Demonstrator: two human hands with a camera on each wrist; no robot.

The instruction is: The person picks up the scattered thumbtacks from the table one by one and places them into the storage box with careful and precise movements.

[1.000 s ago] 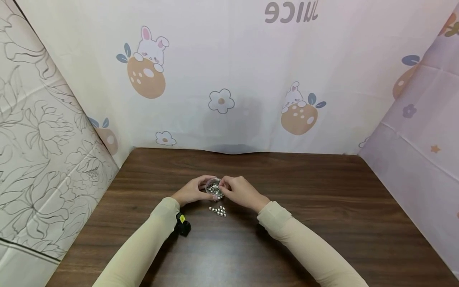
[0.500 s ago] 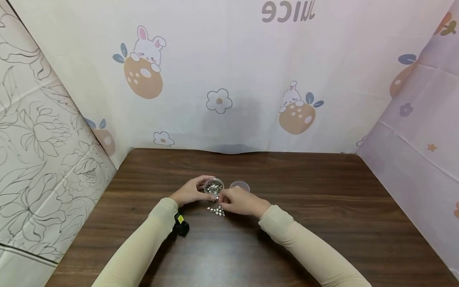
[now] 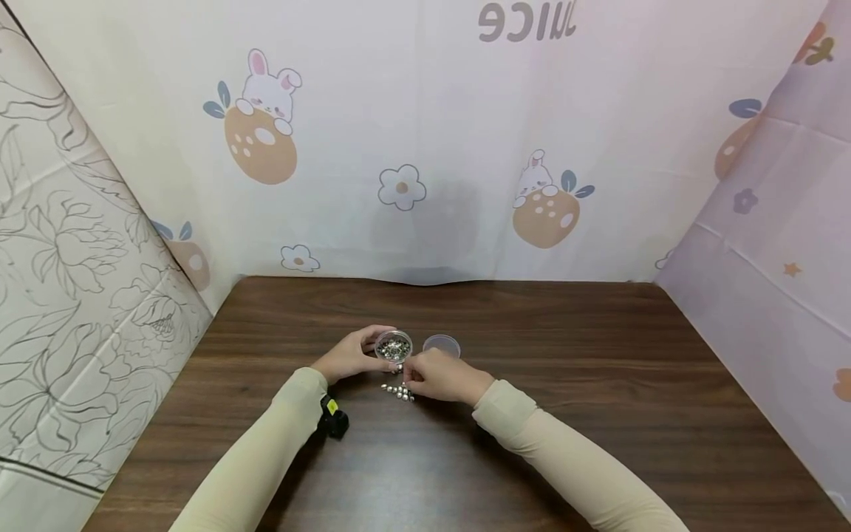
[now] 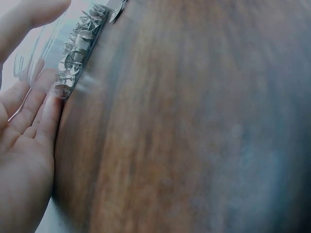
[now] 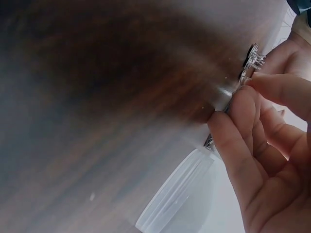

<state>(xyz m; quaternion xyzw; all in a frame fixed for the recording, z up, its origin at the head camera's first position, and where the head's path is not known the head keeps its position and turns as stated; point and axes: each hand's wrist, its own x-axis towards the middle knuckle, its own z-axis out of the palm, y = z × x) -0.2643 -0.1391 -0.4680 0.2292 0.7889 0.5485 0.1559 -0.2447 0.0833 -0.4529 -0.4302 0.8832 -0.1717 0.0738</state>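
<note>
My left hand [image 3: 351, 353] curves round a clear round tub [image 3: 410, 344], thumb on one side and fingers on the other. Silver thumbtacks [image 4: 77, 48] are heaped along its bottom in the left wrist view. In front of the tub, several loose thumbtacks [image 3: 399, 391] lie in a small cluster on the wooden table. My right hand [image 3: 442, 374] is at the right end of that cluster, thumb and fingertips together in a pinch. A thin silver bit shows by the thumb tip in the right wrist view; the fingers [image 5: 243, 109] hide most of it.
Behind my right hand lies a clear round lid [image 3: 442, 343], close to the tub. A black wrist camera [image 3: 335, 421] with a yellow patch sits at my left sleeve. Printed curtains [image 3: 425, 148] stand along the table's back edge and sides.
My right hand has come away from the tub, down toward the loose thumbtacks, which uncovers the lid behind it. The left hand stays round the tub. The head view shifts slightly.
</note>
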